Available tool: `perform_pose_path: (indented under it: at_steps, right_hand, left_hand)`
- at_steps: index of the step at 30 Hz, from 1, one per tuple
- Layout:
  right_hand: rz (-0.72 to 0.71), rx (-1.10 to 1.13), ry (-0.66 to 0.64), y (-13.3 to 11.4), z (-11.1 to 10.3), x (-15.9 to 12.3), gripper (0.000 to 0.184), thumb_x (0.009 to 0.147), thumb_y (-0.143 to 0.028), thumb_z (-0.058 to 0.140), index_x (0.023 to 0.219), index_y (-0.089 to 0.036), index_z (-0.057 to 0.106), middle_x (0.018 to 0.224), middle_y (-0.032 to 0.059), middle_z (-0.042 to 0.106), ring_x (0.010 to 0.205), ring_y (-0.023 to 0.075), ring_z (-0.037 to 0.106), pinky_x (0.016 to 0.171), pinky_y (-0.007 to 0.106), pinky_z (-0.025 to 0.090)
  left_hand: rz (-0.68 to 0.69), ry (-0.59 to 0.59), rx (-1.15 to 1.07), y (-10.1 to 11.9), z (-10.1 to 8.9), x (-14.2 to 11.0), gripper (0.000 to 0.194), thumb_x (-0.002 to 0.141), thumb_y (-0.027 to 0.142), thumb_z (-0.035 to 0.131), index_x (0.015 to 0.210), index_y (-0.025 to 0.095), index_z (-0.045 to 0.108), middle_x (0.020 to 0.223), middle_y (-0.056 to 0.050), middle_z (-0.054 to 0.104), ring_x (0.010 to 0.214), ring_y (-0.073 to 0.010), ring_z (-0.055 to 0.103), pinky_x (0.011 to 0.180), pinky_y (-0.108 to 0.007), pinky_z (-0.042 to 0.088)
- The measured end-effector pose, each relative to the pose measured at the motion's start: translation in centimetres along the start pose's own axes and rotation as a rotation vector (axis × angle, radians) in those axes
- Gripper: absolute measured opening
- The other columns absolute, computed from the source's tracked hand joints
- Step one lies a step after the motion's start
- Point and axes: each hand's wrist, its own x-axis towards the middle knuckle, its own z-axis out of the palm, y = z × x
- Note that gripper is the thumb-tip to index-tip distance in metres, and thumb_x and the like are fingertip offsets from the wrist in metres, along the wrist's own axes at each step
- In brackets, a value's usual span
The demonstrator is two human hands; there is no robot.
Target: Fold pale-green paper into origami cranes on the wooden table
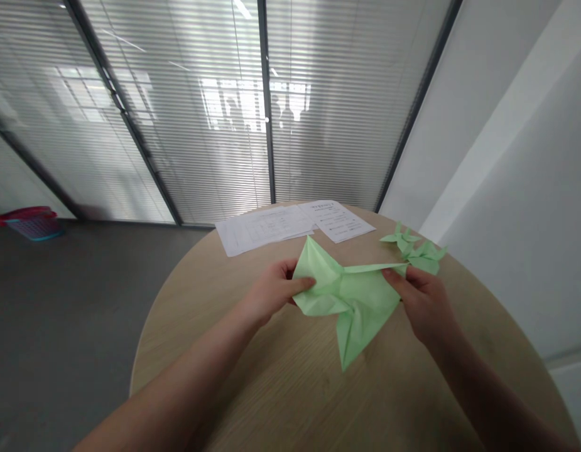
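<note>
Loose sheets (266,229) lie at the far edge of the table (281,395), and another sheet (344,221) overlaps or meets them on their right. Farther right, by the far right edge, sit small folded papers (424,256). The large folded paper (365,295) is nearer than all these—between the left hand (276,289) and the right hand (424,301), over the table. Blinds (215,157) stand behind the far edge; a basket (33,223) is on the floor (106,276), well left of the table.
</note>
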Motion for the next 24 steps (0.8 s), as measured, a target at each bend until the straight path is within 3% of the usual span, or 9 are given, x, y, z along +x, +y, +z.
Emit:
perform_pose_path:
  at_steps: [13,18,24]
  right_hand:
    - [0.161,0.139,-0.028,0.6,0.2,0.5,0.038,0.074,-0.053,0.077,0.078,-0.015,0.074,0.065,0.0045,0.068,0.057,0.0187,0.063,0.053,0.031,0.056]
    - [0.043,0.049,0.031,0.2,0.0,0.3,0.036,0.079,-0.051,0.074,0.072,-0.015,0.072,0.062,0.0032,0.065,0.056,0.0169,0.059,0.051,0.028,0.052]
    - [-0.120,-0.049,0.110,-1.1,0.4,-0.4,0.035,0.084,-0.045,0.068,0.064,-0.016,0.065,0.057,0.0000,0.054,0.051,0.0130,0.048,0.044,0.023,0.039]
  left_hand:
    - [-0.035,0.015,-0.033,-0.3,-0.2,0.6,0.035,0.071,0.029,0.079,0.101,0.014,0.072,0.102,-0.013,0.075,0.081,-0.0228,0.070,0.069,-0.034,0.057]
    - [-0.001,0.045,-0.070,-0.2,-0.2,0.6,0.041,0.071,0.031,0.079,0.108,0.015,0.069,0.102,-0.011,0.075,0.079,-0.0213,0.070,0.067,-0.031,0.055]
    - [0.018,0.063,-0.058,0.0,0.3,0.4,0.038,0.074,0.033,0.078,0.106,0.016,0.068,0.098,-0.010,0.074,0.078,-0.0203,0.069,0.064,-0.029,0.054]
